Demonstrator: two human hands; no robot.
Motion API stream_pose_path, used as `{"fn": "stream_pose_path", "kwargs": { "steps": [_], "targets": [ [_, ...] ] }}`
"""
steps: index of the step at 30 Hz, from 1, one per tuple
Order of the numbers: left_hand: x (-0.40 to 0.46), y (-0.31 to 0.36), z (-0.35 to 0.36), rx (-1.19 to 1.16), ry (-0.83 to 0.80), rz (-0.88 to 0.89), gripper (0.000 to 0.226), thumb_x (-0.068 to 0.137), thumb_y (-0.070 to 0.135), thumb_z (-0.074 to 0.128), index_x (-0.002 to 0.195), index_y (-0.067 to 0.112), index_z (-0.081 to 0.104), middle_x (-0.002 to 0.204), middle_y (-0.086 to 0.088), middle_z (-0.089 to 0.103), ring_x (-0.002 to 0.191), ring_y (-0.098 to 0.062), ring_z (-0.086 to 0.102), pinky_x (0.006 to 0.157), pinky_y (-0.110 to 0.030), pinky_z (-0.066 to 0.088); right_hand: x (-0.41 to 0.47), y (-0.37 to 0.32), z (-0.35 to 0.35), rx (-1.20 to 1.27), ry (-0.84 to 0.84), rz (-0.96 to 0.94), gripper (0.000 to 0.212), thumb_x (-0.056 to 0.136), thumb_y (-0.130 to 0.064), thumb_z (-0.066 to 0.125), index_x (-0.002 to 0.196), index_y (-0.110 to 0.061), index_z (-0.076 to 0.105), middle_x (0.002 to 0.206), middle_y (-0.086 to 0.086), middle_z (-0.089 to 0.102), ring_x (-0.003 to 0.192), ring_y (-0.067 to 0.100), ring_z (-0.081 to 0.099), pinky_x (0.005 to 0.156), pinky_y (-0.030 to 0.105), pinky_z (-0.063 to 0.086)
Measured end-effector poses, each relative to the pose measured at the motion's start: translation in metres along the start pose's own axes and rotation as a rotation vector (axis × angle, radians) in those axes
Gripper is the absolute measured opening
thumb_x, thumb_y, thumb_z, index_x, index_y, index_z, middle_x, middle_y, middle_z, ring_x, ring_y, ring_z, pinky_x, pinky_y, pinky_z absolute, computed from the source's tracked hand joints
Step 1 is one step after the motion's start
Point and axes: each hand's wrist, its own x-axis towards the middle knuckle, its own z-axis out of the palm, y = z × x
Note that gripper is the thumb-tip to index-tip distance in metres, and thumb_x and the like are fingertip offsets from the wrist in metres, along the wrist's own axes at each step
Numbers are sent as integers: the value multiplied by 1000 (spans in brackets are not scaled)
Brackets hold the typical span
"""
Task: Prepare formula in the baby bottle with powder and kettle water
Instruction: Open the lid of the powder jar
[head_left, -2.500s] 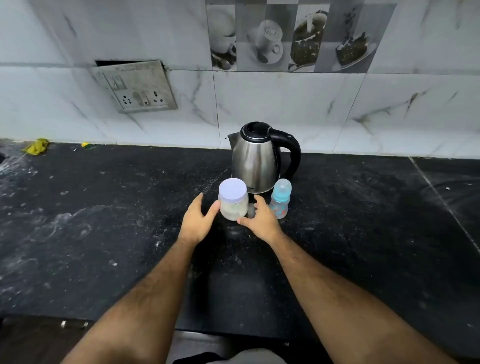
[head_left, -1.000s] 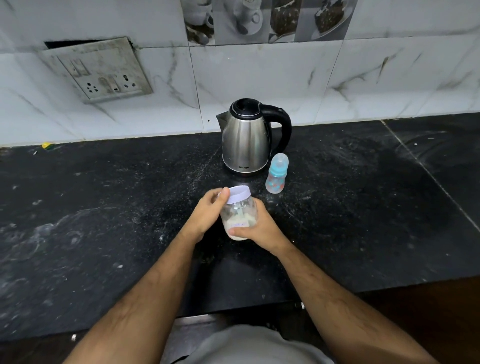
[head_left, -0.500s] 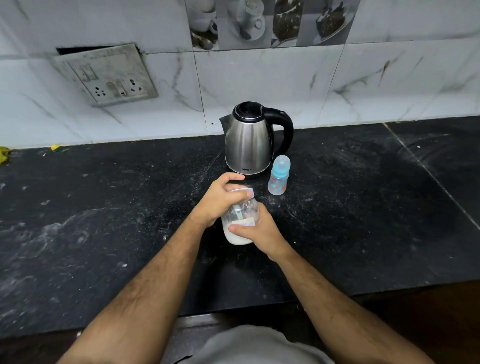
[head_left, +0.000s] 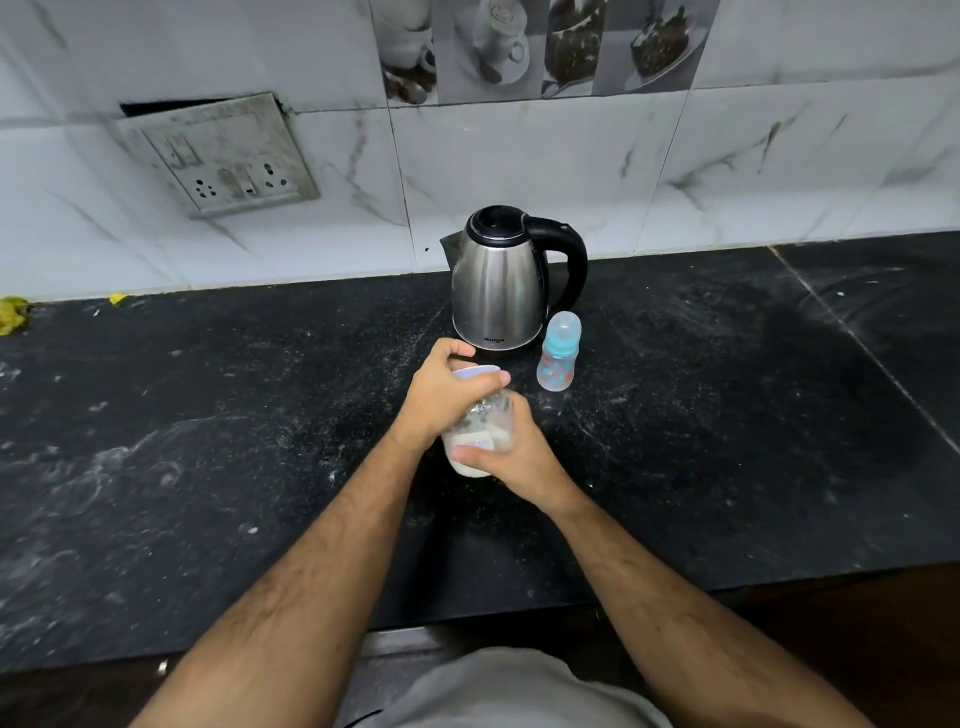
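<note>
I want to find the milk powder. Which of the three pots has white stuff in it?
The clear jar held in both hands: white powder shows through its side. The bottle looks empty, and the steel kettle hides its inside.

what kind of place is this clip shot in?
Most likely a home kitchen: a black stone countertop against marble-look wall tiles, a steel electric kettle near a wall socket plate, and decorative tiles picturing cups and cake.
</note>
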Motion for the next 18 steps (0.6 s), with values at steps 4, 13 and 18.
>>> {"fn": "stream_pose_path", "kwargs": {
  "steps": [4, 13, 18],
  "targets": [
    [-8, -3, -9, -38, -92, 14, 80, 64, 56, 79, 130, 22, 49, 110, 1, 67, 99, -10, 68, 85, -27, 55, 2, 2, -3, -20, -9, 44, 85, 63, -39, 86, 134, -25, 43, 124, -11, 60, 115, 6, 59, 103, 38, 49],
    [-20, -30, -31, -195, -68, -5, 60, 87, 5, 70, 141, 11, 43, 115, -5, 69, 103, -10, 68, 92, -21, 52, 2, 11, -13, -27, 28, 62, 88, 56, -33, 91, 130, -29, 45, 120, -11, 62, 111, 8, 61, 100, 40, 51],
    [-23, -21, -27, -168, -122, 13, 92, 60, 32, 87, 141, 23, 45, 130, -2, 57, 119, -12, 59, 98, -27, 51, -7, 10, -5, -6, -1, 47, 86, 56, -35, 90, 130, -30, 46, 119, -10, 64, 109, 7, 62, 98, 38, 53]
  ]
}}
